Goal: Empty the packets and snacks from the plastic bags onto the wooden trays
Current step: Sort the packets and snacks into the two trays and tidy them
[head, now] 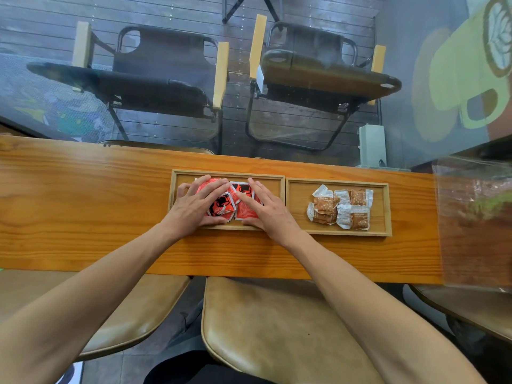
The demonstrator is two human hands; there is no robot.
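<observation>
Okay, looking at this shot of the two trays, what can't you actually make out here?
Head view only:
- Red packets: their count, since the left hand and right hand lie across them.
- Print on the brown snacks: too small to read.
- Clear plastic bag: blurred and cut off by the right edge, so any contents are unclear.

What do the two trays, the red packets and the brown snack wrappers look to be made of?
Trays: light wood, matte, grain visible. Red packets: glossy printed film or foil, creased and shiny. Snack wrappers: thin crinkled plastic, probably, with clear-white crimped ends.
</observation>
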